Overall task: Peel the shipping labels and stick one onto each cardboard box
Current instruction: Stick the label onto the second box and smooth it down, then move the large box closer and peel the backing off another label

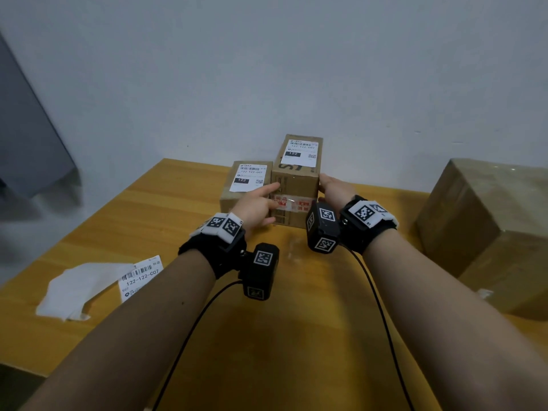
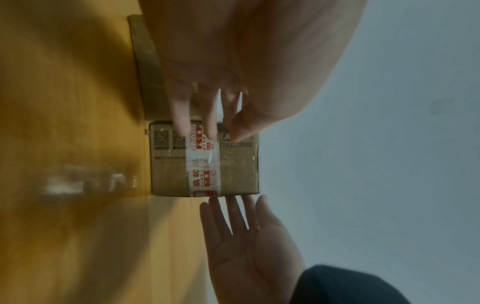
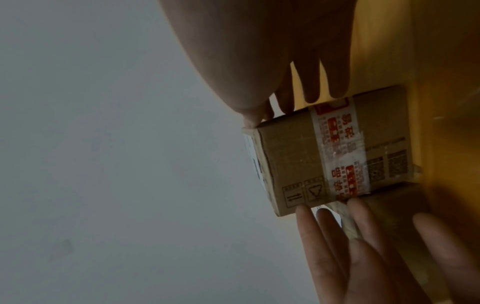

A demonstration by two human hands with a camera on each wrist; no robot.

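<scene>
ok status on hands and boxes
Both hands open: left hand and right hand flank the taller box. Both small boxes labelled. Spare label on table.

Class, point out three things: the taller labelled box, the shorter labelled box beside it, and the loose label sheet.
taller box (image 1: 298, 185), head view, front face.
shorter box (image 1: 226, 200), head view, front face.
loose label sheet (image 1: 139, 277), head view, printed barcode area.

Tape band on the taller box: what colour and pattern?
White tape with red printed characters; clearest from the left wrist.
</scene>
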